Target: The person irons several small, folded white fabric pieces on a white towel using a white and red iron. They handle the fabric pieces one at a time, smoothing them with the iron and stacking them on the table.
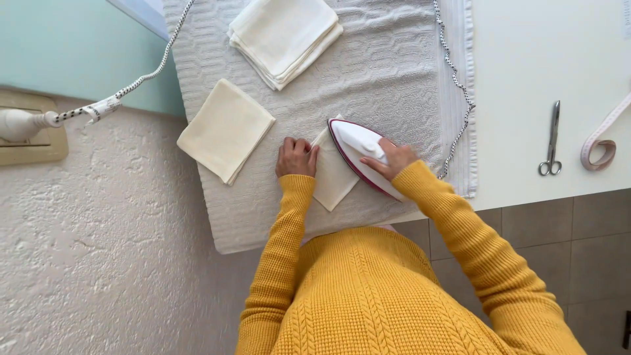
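My right hand (389, 159) grips the handle of a white iron (355, 146) with a dark red rim, resting on a small folded cream cloth (332, 179). My left hand (296, 158) lies with curled fingers on the cloth's left edge, pressing it onto the white towel (388, 72) that covers the table. Both arms wear yellow knitted sleeves. The iron hides most of the cloth's upper part.
A single folded cream cloth (225, 129) lies left of my hands; a stack of folded cloths (284, 36) sits at the top. The iron's braided cord (457, 79) runs along the towel's right side. Scissors (552, 141) and a tape measure (601, 146) lie on the white table at right.
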